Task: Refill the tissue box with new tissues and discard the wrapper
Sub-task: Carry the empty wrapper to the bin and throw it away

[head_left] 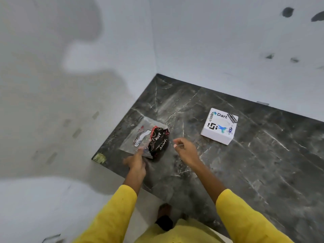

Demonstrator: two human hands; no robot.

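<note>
— Where did everything lie?

— On the dark grey veined marble counter, in the corner of pale walls. The white square tissue box with stickers sat well apart, to my right.

— And your grip?

— My left hand pressed its fingertips on the clear plastic tissue pack, whose crumpled black-and-red wrapper end stood bunched up. My right hand hovered just beside it, thumb and forefinger pinched together, whether on anything I couldn't tell.
</note>
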